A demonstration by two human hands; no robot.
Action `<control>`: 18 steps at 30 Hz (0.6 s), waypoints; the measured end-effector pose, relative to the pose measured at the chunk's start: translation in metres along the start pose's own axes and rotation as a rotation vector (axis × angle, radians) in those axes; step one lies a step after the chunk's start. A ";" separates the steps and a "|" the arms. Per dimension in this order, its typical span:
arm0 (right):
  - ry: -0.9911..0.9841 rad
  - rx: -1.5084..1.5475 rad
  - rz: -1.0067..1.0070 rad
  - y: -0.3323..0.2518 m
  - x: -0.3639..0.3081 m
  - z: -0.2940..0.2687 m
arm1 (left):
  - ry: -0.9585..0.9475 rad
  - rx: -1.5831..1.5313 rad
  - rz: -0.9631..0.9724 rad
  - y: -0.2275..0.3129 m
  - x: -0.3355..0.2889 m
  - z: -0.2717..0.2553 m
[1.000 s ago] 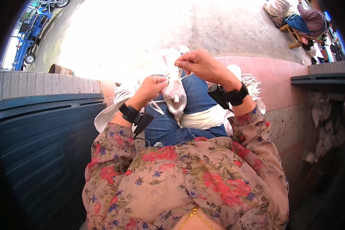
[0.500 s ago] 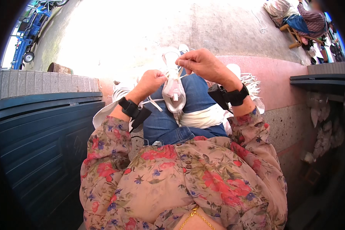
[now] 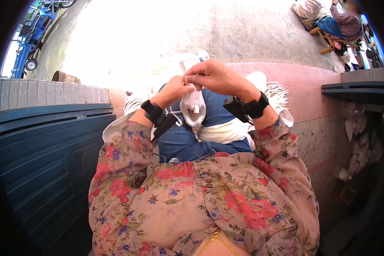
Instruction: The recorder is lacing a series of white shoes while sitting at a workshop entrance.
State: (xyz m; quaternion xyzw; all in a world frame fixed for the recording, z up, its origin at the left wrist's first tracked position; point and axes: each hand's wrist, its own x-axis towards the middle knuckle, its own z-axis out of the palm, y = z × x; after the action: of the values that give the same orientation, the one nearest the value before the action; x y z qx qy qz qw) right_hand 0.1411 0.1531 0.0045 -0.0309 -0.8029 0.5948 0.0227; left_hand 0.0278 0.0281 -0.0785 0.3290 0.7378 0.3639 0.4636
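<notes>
Over the shoe (image 3: pixel 193 106) near the lap's (image 3: pixel 170 137) far edge, the left hand (image 3: pixel 178 88) and right hand (image 3: pixel 212 77) meet, both pinching lace (image 3: pixel 178 121).

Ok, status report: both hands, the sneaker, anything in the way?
Left hand and right hand together above the pink-and-white mesh sneaker, grips hidden. Sneaker over blue jeans. Hands cover part of it; no other obstruction visible.
</notes>
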 end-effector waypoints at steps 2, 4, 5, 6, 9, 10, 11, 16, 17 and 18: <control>-0.010 0.021 0.050 -0.003 0.001 -0.004 | 0.158 0.219 0.237 0.000 -0.004 0.003; -0.019 0.042 0.100 -0.003 0.002 -0.010 | 0.204 0.669 0.296 0.001 -0.009 0.002; -0.010 -0.027 0.093 -0.002 0.003 -0.013 | 0.204 0.668 0.296 0.000 -0.010 0.005; 0.001 -0.097 0.085 -0.001 0.004 -0.015 | 0.250 0.595 0.312 -0.001 -0.011 0.010; 0.007 -0.095 0.105 0.001 0.010 -0.019 | 0.287 0.430 0.312 -0.001 -0.012 0.017; 0.008 -0.095 0.105 0.002 0.012 -0.020 | 0.281 0.339 0.294 0.000 -0.012 0.018; 0.017 -0.140 0.074 0.003 0.015 -0.020 | 0.280 0.340 0.295 0.002 -0.012 0.019; 0.021 -0.291 -0.061 0.009 0.032 -0.018 | 0.234 0.367 0.204 0.016 -0.012 0.017; 0.001 -0.311 -0.061 0.010 0.038 -0.015 | 0.234 0.369 0.205 0.015 -0.008 0.018; -0.020 -0.332 -0.060 0.011 0.043 -0.011 | 0.251 0.416 0.166 0.011 -0.001 0.019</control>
State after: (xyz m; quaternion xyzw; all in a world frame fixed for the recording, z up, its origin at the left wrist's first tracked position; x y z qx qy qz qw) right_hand 0.0995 0.1704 -0.0023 -0.0042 -0.8909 0.4533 0.0269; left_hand 0.0478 0.0378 -0.0746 0.4290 0.8191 0.2791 0.2592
